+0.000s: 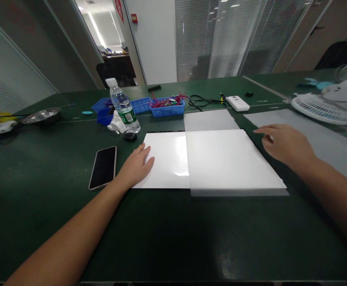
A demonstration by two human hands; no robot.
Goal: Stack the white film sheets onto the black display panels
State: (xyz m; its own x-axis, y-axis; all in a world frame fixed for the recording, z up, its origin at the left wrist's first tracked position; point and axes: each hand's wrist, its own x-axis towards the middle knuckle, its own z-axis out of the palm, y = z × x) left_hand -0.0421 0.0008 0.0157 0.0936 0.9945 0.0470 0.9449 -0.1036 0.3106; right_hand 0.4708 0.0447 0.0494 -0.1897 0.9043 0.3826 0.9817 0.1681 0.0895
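A glossy white panel (167, 159) with thin dark edges lies flat on the green table. A thin translucent sheet (218, 159) covers its right part and overhangs the panel at the back and front. My left hand (137, 165) rests over the panel's left edge, fingers apart, holding nothing. To the right of the panel my right hand (286, 145) is raised with its index finger stretched toward the panel's right edge. Nothing shows in it; its other fingers are curled and partly hidden. Beneath and beyond that hand lies another pale sheet (337, 147).
A phone (103, 167) lies left of my left hand. Behind it are a black mouse (129, 136), a water bottle (123, 106), blue trays (167, 110) with red wires, a black cable (201, 102) and a white box-like device (237, 103). A white fan (325, 107) lies far right.
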